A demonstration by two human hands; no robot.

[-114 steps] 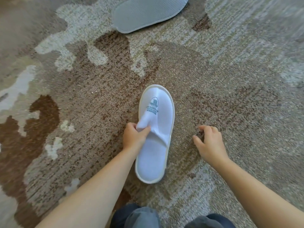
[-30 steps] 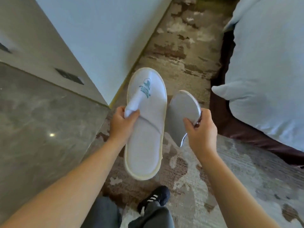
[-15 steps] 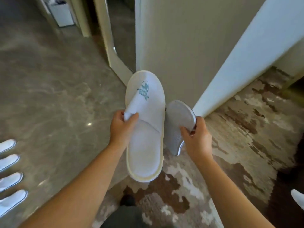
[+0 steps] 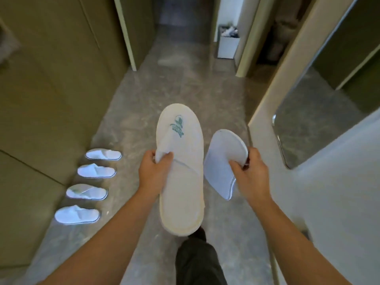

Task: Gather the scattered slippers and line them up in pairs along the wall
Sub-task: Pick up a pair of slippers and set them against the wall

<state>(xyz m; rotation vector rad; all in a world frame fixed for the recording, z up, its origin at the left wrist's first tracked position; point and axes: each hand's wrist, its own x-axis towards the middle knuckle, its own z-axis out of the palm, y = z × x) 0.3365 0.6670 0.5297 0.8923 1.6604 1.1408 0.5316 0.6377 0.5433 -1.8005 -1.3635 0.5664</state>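
My left hand (image 4: 153, 172) grips a white slipper with a teal logo (image 4: 181, 182) by the edge of its upper, toe pointing away from me. My right hand (image 4: 249, 173) holds a second white slipper (image 4: 223, 161) turned so its ribbed sole faces me. Both are in the air over the grey stone floor. Several white slippers (image 4: 90, 184) lie side by side in a row on the floor at the left, against the olive wall (image 4: 41, 99), toes toward the wall.
A corridor of grey stone floor (image 4: 185, 85) runs ahead. A white bin (image 4: 227, 43) stands at the far end. A mirrored door (image 4: 320, 112) and a white wall (image 4: 339, 182) stand to the right. My dark trouser leg and shoe (image 4: 197, 256) are below.
I have carried both slippers from the carpet by the bed onto the stone floor and turned left. The row of slippers along the wall is now closer and fuller in view.
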